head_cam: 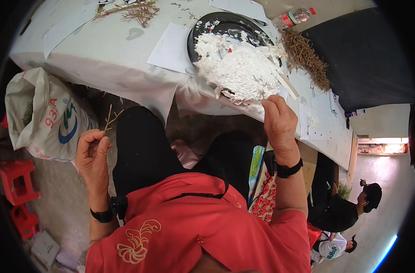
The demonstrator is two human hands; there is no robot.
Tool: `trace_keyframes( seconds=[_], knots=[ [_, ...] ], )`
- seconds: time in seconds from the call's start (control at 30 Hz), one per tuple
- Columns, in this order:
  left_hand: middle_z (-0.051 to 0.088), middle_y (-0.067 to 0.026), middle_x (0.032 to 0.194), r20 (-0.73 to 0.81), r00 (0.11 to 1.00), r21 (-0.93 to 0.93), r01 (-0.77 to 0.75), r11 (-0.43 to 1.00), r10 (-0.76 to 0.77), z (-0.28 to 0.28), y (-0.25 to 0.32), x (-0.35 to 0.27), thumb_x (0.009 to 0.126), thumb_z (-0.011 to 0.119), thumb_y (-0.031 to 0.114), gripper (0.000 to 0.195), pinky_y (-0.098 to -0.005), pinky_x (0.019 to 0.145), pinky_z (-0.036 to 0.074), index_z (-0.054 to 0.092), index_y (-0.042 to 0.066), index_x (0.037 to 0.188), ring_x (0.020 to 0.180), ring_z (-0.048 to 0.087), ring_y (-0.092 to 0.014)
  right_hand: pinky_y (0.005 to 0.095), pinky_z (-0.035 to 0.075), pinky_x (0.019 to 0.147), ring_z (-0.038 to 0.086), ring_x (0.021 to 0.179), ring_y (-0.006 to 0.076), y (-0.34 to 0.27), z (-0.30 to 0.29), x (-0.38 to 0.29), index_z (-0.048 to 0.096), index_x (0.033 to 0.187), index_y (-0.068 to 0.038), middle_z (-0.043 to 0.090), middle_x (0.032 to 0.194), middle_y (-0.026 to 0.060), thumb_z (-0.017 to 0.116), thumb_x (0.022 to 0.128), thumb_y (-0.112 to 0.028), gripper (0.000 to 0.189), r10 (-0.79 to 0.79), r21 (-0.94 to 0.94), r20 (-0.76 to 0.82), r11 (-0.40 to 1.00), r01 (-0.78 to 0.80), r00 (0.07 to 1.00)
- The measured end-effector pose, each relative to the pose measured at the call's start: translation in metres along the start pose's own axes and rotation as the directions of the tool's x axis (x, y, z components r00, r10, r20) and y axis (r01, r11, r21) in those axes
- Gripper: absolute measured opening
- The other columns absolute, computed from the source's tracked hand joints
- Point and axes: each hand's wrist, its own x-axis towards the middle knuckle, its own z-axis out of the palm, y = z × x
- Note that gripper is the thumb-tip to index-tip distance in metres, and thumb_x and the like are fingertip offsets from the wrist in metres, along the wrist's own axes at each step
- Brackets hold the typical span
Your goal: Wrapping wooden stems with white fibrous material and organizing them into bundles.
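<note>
A small forked brown twig [109, 119] stands upright between the thumb and fingers of my left hand [95, 153], beside my knee. My right hand [280, 121] is at the table's edge, fingertips pinched together at the lower rim of a heap of thick white paste [238, 71]. Whether something small is between those fingertips cannot be told. The paste spreads over a round black tray [194, 44] and hangs past its rim. A pale flat stick [289, 85] leans out of the paste on the right, and a red berry [230, 50] lies on it.
Brown twigs [304, 56] are piled right of the tray, near a plastic bottle [294, 17]. Red berries [264, 201] fill a box by my right thigh. A woven sack [57, 116] and red stools [18, 182] stand at left. People [344, 208] sit at right.
</note>
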Motion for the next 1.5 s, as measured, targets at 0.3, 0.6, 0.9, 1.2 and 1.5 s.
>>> trace_keyframes(
  seconds=[0.3, 0.6, 0.9, 1.2, 1.5],
  knots=[
    [0.055, -0.0026, 0.1, 0.006, 1.0, -0.009, 0.015, 1.0, -0.015, -0.001, -0.002, -0.001, 0.09, 0.063, -0.001, 0.013, -0.02, 0.073, 0.045, 0.059, 0.001, 0.102, 0.079, 0.054, -0.008, 0.0238, 0.046, 0.053, 0.06, 0.068, 0.0131, -0.005, -0.003, 0.005, 0.064, 0.091, -0.001, 0.064, 0.08, 0.0066, 0.064, 0.088, -0.002, 0.004, 0.635, 0.718, -0.077, 0.571, -0.398, 0.769],
    [0.058, -0.0015, 0.093, 0.033, 0.998, 0.01, 0.046, 0.999, -0.047, -0.001, -0.001, -0.002, 0.092, 0.062, 0.004, 0.016, -0.0208, 0.075, 0.045, 0.059, 0.001, 0.108, 0.08, 0.055, -0.008, 0.0177, 0.041, 0.054, 0.054, 0.061, 0.0064, 0.011, 0.017, -0.012, 0.063, 0.094, 0.001, 0.06, 0.072, 0.002, 0.064, 0.09, -0.006, 0.008, 0.714, 0.661, 0.295, 0.328, -0.675, 0.636],
    [0.058, -0.0016, 0.094, 0.026, 0.999, -0.002, 0.033, 0.999, -0.033, 0.003, -0.001, -0.001, 0.092, 0.062, 0.004, 0.016, -0.0208, 0.075, 0.045, 0.059, 0.001, 0.107, 0.08, 0.055, -0.008, 0.0214, 0.044, 0.056, 0.056, 0.064, 0.008, 0.003, 0.019, 0.001, 0.062, 0.086, -0.002, 0.06, 0.078, 0.0015, 0.066, 0.086, 0.001, 0.005, 0.666, 0.756, -0.088, 0.529, -0.386, 0.741],
    [0.057, -0.0024, 0.098, -0.008, 0.999, -0.022, 0.034, 0.999, -0.035, 0.006, 0.001, 0.0, 0.089, 0.063, -0.002, 0.013, -0.0201, 0.073, 0.046, 0.06, 0.0, 0.101, 0.079, 0.054, -0.007, 0.027, 0.045, 0.058, 0.057, 0.066, 0.0176, 0.004, 0.021, 0.002, 0.06, 0.085, -0.003, 0.058, 0.079, 0.0068, 0.069, 0.077, 0.009, 0.017, 0.253, 0.263, -0.125, 0.941, -0.214, 0.959],
    [0.058, -0.0017, 0.095, 0.027, 1.0, 0.019, 0.014, 1.0, -0.014, 0.012, 0.013, 0.002, 0.09, 0.064, 0.0, 0.013, -0.0198, 0.073, 0.045, 0.06, 0.001, 0.102, 0.078, 0.055, -0.007, 0.0246, 0.044, 0.059, 0.055, 0.068, 0.0149, 0.018, 0.009, 0.014, 0.061, 0.087, -0.003, 0.059, 0.078, 0.0061, 0.069, 0.079, 0.007, 0.015, 0.321, 0.366, -0.281, 0.907, -0.208, 0.904]
  ],
)
